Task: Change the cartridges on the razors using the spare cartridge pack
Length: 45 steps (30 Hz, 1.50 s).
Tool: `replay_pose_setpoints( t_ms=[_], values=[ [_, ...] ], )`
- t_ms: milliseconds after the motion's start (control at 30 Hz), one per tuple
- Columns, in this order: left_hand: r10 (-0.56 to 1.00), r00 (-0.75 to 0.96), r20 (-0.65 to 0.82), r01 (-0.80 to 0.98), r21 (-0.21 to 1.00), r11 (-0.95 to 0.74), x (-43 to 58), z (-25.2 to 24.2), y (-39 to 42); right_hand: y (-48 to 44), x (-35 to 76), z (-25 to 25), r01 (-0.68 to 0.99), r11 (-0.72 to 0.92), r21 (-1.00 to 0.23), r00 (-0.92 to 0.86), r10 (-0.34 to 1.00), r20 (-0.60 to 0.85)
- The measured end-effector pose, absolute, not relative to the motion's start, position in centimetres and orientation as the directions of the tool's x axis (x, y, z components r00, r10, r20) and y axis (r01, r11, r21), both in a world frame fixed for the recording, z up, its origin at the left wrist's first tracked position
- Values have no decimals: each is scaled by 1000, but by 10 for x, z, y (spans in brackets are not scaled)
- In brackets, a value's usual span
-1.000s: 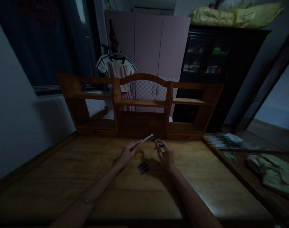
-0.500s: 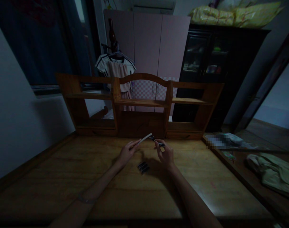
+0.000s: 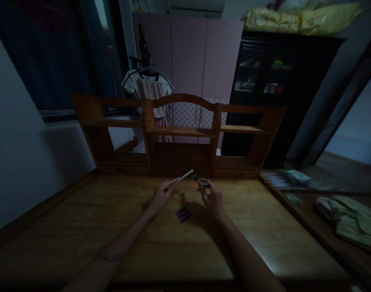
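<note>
My left hand is closed in a pinch on a thin pale stick that points up and to the right. My right hand is closed on a small dark tool, whose tip nearly meets the end of the stick. Both hands hover above the wooden desk. A small dark ribbed object lies on the desk just below and between my hands. The room is dim and the small items are hard to make out.
A wooden shelf unit stands at the back of the desk. Behind it are a pink wardrobe, hanging clothes and a dark glass cabinet. To the right, a lower surface holds crumpled cloth and small items.
Both hands have stayed almost still, with stick and tool held tip to tip. The view has shifted slightly.
</note>
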State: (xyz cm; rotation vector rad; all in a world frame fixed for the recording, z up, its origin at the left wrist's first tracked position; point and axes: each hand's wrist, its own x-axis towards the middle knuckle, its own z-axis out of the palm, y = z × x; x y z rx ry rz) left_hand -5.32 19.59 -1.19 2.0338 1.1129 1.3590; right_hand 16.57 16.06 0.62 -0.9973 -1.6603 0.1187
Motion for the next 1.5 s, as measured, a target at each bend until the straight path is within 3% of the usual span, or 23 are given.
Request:
replay_pose_setpoints(
  t_ms=[800,1267,1500],
  values=[
    [835,213,508,368,750,-550,-50,-13,196,163,167,3,545,640,-542,-18,655,756],
    [835,140,532,378,751,-542,-54,-14,199,162,166,3,549,643,-534,3,638,770],
    [851,194,487,390,758,-523,-51,-15,198,161,166,5,555,644,-527,-12,639,769]
  ],
)
